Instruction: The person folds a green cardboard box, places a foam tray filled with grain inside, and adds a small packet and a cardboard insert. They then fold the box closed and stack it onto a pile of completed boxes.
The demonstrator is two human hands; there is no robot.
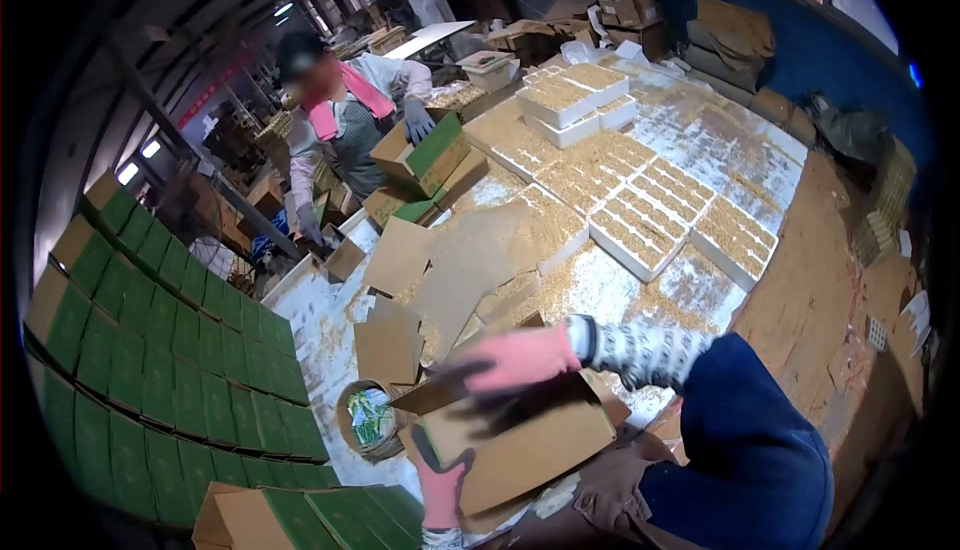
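An open cardboard box (pixel 540 455) sits tilted at the table's near edge, in front of my body. My left hand (pixel 442 490), in a pink glove with grey fingertips, grips the box at its left end, thumb and fingers around the corner. Above the box's opening is my right hand (pixel 520 360), also in a pink glove. Its fingers stretch to the left, apart and blurred by motion, with nothing visible in them. Most of the box's inside is dark. Beside the box stands a round basket (pixel 350 420) holding green and white packets (pixel 371 415).
Stacked green boxes (pixel 160 380) fill the left side. Flat cardboard pieces (pixel 465 260) lie mid-table. White trays (pixel 640 225) with small tan pieces stand beyond. Across the table, a co-worker in grey gloves (pixel 418 120) handles a green-sided carton (pixel 425 155).
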